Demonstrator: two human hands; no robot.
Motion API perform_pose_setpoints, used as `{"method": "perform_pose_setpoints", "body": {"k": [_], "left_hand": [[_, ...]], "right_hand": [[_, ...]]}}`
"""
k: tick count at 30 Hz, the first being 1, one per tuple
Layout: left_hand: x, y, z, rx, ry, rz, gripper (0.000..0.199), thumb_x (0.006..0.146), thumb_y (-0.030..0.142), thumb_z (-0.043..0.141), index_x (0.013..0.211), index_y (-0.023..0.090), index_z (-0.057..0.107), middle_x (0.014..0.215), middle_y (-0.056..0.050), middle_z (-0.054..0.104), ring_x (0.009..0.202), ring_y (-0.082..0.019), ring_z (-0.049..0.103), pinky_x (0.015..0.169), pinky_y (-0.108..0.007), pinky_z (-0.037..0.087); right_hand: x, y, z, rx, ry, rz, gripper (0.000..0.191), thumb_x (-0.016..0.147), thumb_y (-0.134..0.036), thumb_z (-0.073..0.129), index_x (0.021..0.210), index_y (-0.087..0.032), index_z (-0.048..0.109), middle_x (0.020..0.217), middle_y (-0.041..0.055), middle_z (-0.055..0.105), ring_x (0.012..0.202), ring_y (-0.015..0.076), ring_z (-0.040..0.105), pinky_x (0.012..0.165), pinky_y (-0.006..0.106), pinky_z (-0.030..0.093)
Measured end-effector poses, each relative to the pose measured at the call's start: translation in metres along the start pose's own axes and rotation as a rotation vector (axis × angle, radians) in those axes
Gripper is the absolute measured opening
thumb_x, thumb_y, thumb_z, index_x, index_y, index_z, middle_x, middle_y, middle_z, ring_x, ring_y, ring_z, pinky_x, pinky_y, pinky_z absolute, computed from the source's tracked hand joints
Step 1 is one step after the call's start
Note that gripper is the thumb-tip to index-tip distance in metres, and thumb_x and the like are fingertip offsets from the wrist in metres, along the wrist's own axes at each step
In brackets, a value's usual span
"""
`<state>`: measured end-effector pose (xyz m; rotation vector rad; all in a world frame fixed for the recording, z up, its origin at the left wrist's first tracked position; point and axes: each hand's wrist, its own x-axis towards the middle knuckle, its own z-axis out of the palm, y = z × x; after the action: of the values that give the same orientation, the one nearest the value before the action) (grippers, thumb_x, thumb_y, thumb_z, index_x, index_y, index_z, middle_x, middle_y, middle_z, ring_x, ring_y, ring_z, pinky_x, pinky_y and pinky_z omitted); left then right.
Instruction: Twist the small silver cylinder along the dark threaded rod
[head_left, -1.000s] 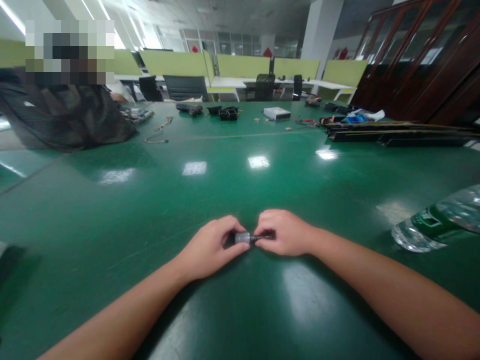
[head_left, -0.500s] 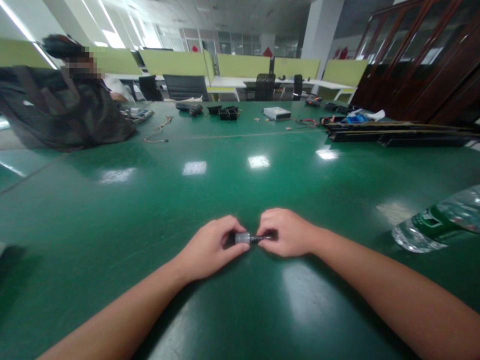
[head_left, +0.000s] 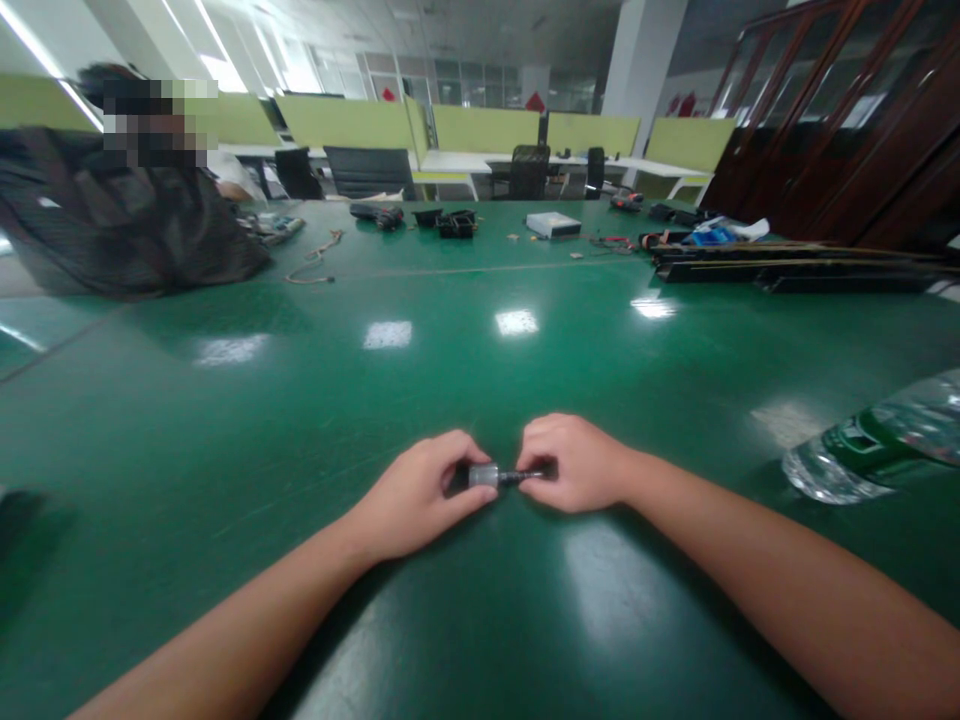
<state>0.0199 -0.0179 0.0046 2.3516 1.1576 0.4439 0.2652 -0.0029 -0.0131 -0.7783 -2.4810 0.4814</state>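
Note:
Between my two hands lies a short grey cylinder (head_left: 484,475) with a thin dark rod (head_left: 510,478) running out of its right end; its exact kind is unclear. My left hand (head_left: 424,490) pinches the cylinder between thumb and fingers, low over the green table (head_left: 480,380). On the other side, the thumb and curled fingers of my right hand (head_left: 574,465) grip the rod, whose far end is mostly hidden in them. Rod and cylinder line up, held roughly level.
A clear plastic bottle with a green label (head_left: 877,440) lies at the right. A dark bag (head_left: 142,220) stands at the far left, near a seated person. Along the back are a cord (head_left: 311,262), black parts (head_left: 454,224), a white box (head_left: 553,225) and long black strips (head_left: 795,265).
Both hands keep the same grip on the cylinder and rod. The right hand has shifted only very slightly; a slightly longer piece of rod may show.

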Motion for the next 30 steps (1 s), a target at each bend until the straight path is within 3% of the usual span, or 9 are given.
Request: {"method": "perform_pose_setpoints", "body": {"k": [17,30], "left_hand": [[0.0,0.002,0.0,-0.01,-0.002,-0.01,0.026,0.087,0.043,0.063,0.097,0.02,0.066,0.077,0.0,0.061,0.068,-0.015,0.054,0.06,-0.025,0.038],[0.001,0.001,-0.001,-0.012,0.003,-0.038,0.029,0.088,0.047,0.061,0.095,0.019,0.066,0.073,0.001,0.058,0.065,-0.015,0.053,0.059,-0.025,0.038]], "right_hand": [[-0.002,0.005,-0.005,0.032,-0.029,0.028,0.004,0.072,-0.019,0.07,0.073,-0.017,0.067,0.073,0.0015,0.066,0.07,0.0147,0.059,0.069,0.027,0.045],[-0.006,0.023,-0.024,0.169,-0.16,0.161,0.005,0.07,-0.014,0.07,0.073,-0.016,0.067,0.07,-0.0011,0.062,0.062,0.0106,0.055,0.058,0.021,0.043]]}}
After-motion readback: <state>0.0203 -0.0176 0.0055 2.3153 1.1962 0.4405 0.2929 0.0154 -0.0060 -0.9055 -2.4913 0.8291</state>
